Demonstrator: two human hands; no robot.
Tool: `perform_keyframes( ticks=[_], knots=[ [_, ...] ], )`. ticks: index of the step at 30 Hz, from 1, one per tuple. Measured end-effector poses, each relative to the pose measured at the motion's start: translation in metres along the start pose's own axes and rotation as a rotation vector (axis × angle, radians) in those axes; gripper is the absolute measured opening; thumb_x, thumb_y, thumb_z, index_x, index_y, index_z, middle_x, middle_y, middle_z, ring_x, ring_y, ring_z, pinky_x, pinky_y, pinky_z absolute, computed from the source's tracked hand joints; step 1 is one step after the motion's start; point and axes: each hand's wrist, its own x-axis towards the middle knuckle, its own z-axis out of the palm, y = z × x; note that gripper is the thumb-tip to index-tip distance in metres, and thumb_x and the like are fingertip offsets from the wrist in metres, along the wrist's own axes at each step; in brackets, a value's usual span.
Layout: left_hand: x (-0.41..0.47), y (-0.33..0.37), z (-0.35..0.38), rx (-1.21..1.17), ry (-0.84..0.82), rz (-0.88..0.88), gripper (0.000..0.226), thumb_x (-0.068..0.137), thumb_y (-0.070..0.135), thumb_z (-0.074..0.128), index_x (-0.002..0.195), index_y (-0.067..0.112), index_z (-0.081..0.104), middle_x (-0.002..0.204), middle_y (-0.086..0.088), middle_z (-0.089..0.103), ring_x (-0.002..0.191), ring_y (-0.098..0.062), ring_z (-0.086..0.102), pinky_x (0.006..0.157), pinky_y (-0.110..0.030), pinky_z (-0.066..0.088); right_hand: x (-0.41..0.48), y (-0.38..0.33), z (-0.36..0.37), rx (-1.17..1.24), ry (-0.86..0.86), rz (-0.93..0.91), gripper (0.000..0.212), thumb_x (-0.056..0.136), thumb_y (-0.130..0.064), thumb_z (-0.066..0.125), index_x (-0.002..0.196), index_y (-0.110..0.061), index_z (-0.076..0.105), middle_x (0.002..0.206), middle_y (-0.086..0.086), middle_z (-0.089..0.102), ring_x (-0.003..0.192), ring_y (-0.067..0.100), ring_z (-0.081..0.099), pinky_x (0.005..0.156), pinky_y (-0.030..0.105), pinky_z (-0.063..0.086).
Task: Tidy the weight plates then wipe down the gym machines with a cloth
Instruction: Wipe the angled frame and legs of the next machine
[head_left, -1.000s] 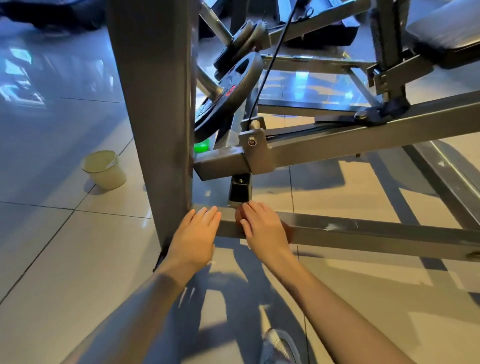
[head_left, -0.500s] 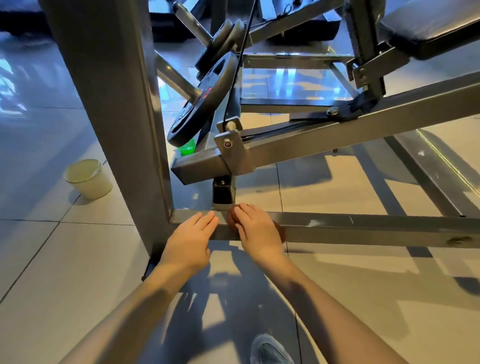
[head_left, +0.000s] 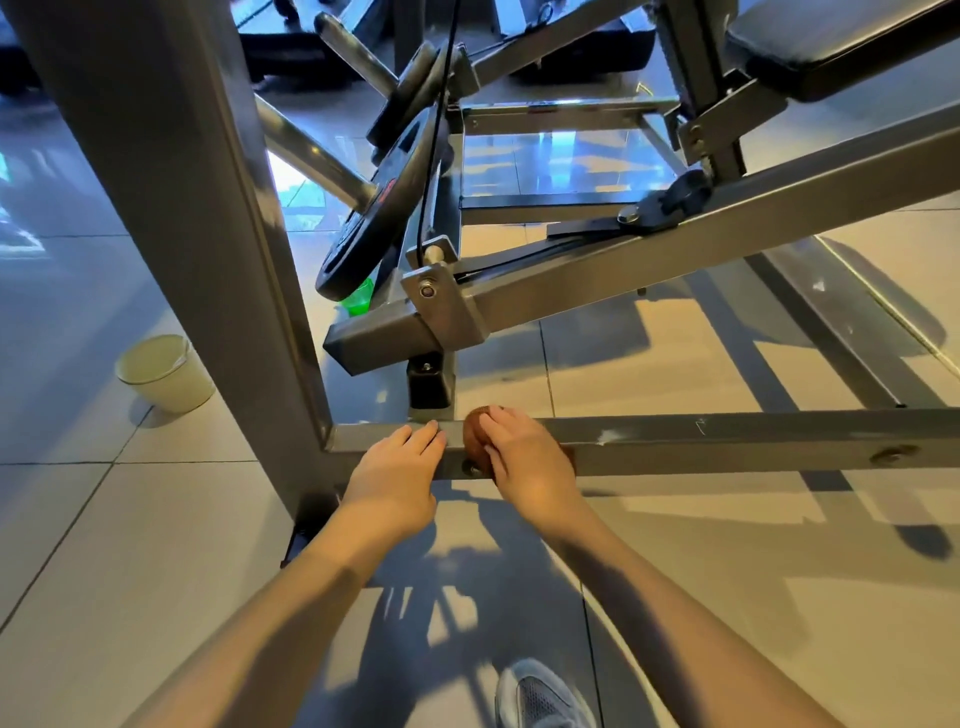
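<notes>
**Hands and cloth on the low bar**

A grey square-tube steel machine (head_left: 171, 218) carries a round black weight plate (head_left: 379, 208), tilted. On its low bar (head_left: 727, 436) the left hand (head_left: 395, 478) lies flat, fingers together. The right hand (head_left: 524, 467), fingers close, presses a bunched brown cloth (head_left: 474, 434).

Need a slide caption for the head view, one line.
Right hand presses a brown cloth onto the machine's low frame bar; left hand rests on the bar beside it.
</notes>
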Motion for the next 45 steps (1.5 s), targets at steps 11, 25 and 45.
perform_keyframes(
  ticks=[11,25,45],
  knots=[
    [0.012,0.039,-0.003,-0.095,-0.056,0.090,0.069,0.100,0.025,0.045,0.155,0.022,0.003,0.162,0.005,-0.002,0.149,-0.019,0.000,0.118,-0.032,0.009,-0.011,0.024,0.006,-0.084,0.144,0.058,0.020,0.087,-0.013,0.055,0.106,-0.008,0.060,0.105,0.008,0.059,0.096,0.026,0.053,0.085,0.039,0.044],
    [0.015,0.047,-0.011,-0.052,-0.133,0.055,0.071,0.099,0.022,0.046,0.155,0.025,0.003,0.162,0.010,-0.004,0.149,-0.018,0.001,0.118,-0.032,0.015,-0.036,0.085,-0.024,-0.169,0.078,-0.019,0.035,0.091,-0.018,0.062,0.124,-0.006,0.058,0.123,0.011,0.062,0.113,0.031,0.057,0.096,0.041,0.045],
    [0.039,0.084,-0.005,-0.224,-0.118,0.097,0.075,0.093,0.008,0.044,0.155,0.023,0.004,0.162,0.009,-0.004,0.149,-0.017,-0.005,0.119,-0.036,0.018,-0.049,0.099,-0.021,0.080,0.519,0.526,0.033,0.097,-0.028,0.038,0.111,-0.014,0.064,0.115,0.002,0.062,0.115,0.023,0.052,0.100,0.039,0.043]
  ],
)
